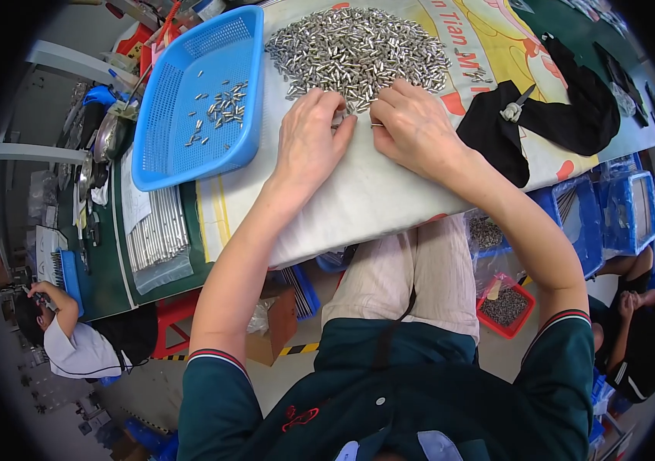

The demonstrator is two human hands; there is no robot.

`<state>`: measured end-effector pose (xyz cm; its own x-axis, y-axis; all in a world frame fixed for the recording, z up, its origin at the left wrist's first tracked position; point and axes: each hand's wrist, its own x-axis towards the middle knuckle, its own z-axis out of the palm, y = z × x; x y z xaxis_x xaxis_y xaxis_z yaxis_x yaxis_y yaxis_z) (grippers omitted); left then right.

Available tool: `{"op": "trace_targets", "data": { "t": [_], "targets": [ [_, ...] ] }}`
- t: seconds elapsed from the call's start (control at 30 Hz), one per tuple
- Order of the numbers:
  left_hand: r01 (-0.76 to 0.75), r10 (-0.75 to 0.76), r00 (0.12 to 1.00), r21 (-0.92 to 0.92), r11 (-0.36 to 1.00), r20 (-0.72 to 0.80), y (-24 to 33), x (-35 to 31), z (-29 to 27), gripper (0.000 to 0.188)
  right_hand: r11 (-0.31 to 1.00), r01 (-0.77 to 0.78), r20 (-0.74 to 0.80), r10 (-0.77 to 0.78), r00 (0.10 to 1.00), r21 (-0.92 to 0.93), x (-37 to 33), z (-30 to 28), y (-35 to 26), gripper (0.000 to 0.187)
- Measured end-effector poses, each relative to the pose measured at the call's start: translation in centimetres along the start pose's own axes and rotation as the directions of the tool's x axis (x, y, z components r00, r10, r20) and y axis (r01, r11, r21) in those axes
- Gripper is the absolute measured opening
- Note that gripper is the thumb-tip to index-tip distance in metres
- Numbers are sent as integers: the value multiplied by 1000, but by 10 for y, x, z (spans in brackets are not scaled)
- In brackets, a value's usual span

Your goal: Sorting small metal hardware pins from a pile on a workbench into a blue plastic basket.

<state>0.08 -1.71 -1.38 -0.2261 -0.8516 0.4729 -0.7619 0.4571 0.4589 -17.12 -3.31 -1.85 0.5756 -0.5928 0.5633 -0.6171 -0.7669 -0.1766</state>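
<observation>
A large pile of small silvery metal pins (358,50) lies on the cloth-covered table. At its near edge my left hand (308,134) has its fingers curled toward the thumb, with a bit of metal showing between them. Close beside it, my right hand (416,127) is closed in a pinch, and a thin metal piece sticks out at its fingertips. My fingers hide most of what they hold. To the left of my left hand, a blue plastic basket (147,157) contains a scattering of similar metal pins (227,107).
Black cloth (489,127) lies right of my hands, with a small pointed blade (525,95) on it. Bagged metal rods (160,230) rest left of the cloth. Below the table stands a red tray (523,326) of small parts. Other people sit at both sides.
</observation>
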Motion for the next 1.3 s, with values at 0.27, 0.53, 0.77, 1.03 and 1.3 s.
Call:
{"op": "trace_targets", "data": {
  "t": [0.27, 0.53, 0.77, 1.03, 1.3],
  "targets": [
    [-91, 85, 995, 160, 983, 47, 4, 8, 6, 9, 1000, -5, -114, 7, 993, 19, -7, 4, -1, 7],
    [-203, 213, 974, 122, 972, -74, 0, 21, 6, 5, 999, -19, -197, 27, 980, 47, -9, 6, -6, 8],
    [514, -400, 802, -854, 83, 444, 17, 28, -11, 8, 997, -52, -139, 61, 988, 62, -12, 6, -7, 4],
    [551, -234, 808, -834, -21, 540, 25, 25, -13, 33, 993, -78, -136, 90, 987, 90, -14, 8, -4, 7],
    [595, -322, 745, -800, -76, 585, 24, 20, -23, 24, 990, -106, -107, 115, 988, 89, -15, 7, -4, 9]
  ]
}}
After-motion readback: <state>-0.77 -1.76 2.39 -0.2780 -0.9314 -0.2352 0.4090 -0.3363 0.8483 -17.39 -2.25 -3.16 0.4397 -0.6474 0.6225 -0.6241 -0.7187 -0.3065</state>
